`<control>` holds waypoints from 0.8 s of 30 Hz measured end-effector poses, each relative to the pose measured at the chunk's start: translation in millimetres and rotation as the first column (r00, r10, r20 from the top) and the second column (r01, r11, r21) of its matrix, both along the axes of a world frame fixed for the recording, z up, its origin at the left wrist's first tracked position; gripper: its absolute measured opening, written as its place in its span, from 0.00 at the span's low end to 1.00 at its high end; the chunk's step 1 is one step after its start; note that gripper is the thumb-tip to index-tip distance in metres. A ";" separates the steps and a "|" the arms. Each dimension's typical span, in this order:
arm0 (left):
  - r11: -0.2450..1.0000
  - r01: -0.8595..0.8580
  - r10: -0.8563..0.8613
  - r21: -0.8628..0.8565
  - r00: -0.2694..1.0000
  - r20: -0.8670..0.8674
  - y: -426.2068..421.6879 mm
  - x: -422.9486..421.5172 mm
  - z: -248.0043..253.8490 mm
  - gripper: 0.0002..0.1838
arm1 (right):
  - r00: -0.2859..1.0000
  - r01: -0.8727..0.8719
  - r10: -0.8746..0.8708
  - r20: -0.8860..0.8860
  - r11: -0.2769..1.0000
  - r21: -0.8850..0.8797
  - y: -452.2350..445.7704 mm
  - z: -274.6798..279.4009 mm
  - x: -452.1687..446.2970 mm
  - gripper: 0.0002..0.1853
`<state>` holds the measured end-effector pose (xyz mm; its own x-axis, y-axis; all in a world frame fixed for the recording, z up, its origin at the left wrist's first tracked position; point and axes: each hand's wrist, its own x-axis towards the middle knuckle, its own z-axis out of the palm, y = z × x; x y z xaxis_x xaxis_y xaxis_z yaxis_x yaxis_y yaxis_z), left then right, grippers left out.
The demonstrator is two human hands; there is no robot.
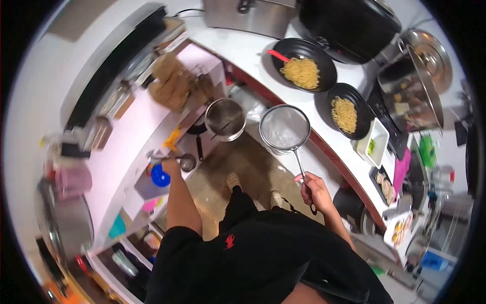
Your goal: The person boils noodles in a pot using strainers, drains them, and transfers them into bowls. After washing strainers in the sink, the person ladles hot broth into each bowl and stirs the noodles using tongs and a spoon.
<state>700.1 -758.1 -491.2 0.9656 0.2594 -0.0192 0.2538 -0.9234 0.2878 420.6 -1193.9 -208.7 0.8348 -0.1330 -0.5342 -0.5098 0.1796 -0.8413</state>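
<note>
My right hand (315, 192) is closed around the long handle of a round mesh strainer (284, 125). The strainer is held out level beside the counter, its basket showing no food. On the left, my left hand (171, 166) is closed beside the pink-white bench, with the round metal bowl of a ladle (188, 162) just to its right; the fingers are partly blurred. Ahead, between both hands, stands a metal pot (225, 119) with a thin utensil inside. Two black bowls on the counter hold noodles: a larger bowl (328, 71) and a smaller bowl (360, 93).
Along the white counter (253, 48) stand a white dish (377, 147) with green pieces, a small black tray (375, 177) and a large steel pot (412, 86). A black cooker (349, 25) sits at the back. Shelves and a blue round object (161, 175) are at left.
</note>
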 end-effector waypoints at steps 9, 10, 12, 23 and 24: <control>0.952 -0.293 0.297 -0.087 0.954 0.036 -24.7 -36.3 6.9 0.24 | 0.989 0.142 -0.145 -0.001 0.968 0.209 29.5 40.9 31.6 0.19; 0.957 -0.280 0.282 -0.077 0.959 0.023 -28.4 -41.8 8.2 0.24 | 0.989 0.146 -0.149 0.001 0.968 0.204 29.5 43.2 31.9 0.19; 0.980 -0.200 0.199 0.014 0.978 0.059 -31.5 -49.0 16.5 0.19 | 0.992 0.111 -0.122 0.029 0.962 0.250 22.5 49.6 31.0 0.20; 0.643 -0.138 0.249 -0.753 0.968 0.035 0.2 -97.6 146.2 0.19 | 0.978 -0.003 -0.065 0.196 0.945 0.327 -46.0 64.8 -3.3 0.22; 0.648 -0.083 0.214 -0.757 0.974 0.077 2.0 -103.8 177.7 0.21 | 0.975 0.012 -0.083 0.205 0.947 0.321 -53.0 63.4 -7.5 0.23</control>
